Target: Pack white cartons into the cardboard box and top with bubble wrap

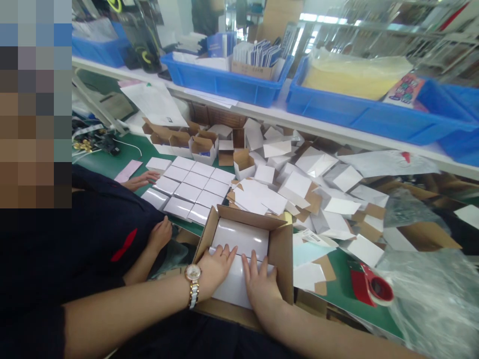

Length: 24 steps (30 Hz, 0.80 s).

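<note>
An open brown carton (281, 249) stands at the near edge of the green table, filled with small white boxes (241, 238). My left hand (215, 267), with a gold watch on its wrist, lies flat on the white boxes inside the carton, fingers spread. My right hand (260, 281) rests beside it on the same boxes, fingers stretched forward. Neither hand grips anything.
A co-worker in dark clothing sits at the left; one hand (142, 179) touches a block of closed white boxes (187, 189), the other (160, 234) rests near the table edge. A heap of flat box blanks (299, 184), a red tape dispenser (374, 286), clear plastic (434, 299) and blue bins (228, 82) surround the carton.
</note>
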Tool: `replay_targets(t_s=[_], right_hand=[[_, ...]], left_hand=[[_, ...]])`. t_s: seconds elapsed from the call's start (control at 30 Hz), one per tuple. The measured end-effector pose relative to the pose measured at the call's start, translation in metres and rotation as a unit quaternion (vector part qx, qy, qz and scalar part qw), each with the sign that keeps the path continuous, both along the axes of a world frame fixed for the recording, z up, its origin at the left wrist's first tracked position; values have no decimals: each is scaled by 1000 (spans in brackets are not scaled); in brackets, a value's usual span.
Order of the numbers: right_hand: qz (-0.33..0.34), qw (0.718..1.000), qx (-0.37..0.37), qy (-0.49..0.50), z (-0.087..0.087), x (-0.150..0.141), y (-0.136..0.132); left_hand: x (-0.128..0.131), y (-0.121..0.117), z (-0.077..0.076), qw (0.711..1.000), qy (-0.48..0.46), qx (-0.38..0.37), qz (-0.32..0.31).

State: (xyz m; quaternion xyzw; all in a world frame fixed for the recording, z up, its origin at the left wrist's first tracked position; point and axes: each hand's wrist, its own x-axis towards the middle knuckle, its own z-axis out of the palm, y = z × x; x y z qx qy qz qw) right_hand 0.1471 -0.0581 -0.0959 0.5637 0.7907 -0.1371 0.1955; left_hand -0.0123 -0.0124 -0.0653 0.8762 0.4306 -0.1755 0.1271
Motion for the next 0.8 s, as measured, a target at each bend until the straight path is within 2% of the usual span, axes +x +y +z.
replay_targets(t_s=[0.1,0.2,0.27,0.33,0.37,0.4,0.43,0.47,0.5,0.53,0.57,0.67,0.73,0.8], right_hand=[[-30,999,-8,15,-12,-5,0],[-29,999,-12,8,-9,0,1],[-1,1000,-24,14,2,8,6],[36,997,-58,29,18,16,15],[51,994,-82,41,26,20,21],[60,991,-110,55,34,21,28],[64,986,-134,73,40,21,35],[66,981,-154,94,45,18,41],[68,977,-169,115,49,13,47],[72,972,-180,132,50,6,52],[77,969,-185,145,49,-2,54],[86,968,-177,155,40,-25,54],[76,973,-153,155,32,-36,50],[63,978,-122,156,24,-42,45]], left_hand=[[1,5,-3,999,-8,-51,-7],[5,10,2,996,27,-84,-17],[3,15,17,996,11,-79,-33],[-7,16,39,994,-76,-61,-46],[-15,14,50,990,-137,-30,-19],[-24,9,59,980,-196,18,40],[-34,1,65,958,-246,76,127],[-44,-11,67,924,-277,132,228],[-51,-24,65,887,-293,166,317],[-57,-39,59,857,-303,167,381],[-59,-54,49,841,-313,138,419],[-50,-84,15,804,-362,0,472],[-40,-89,-2,750,-417,-31,512],[-33,-87,-10,698,-472,-25,538]])
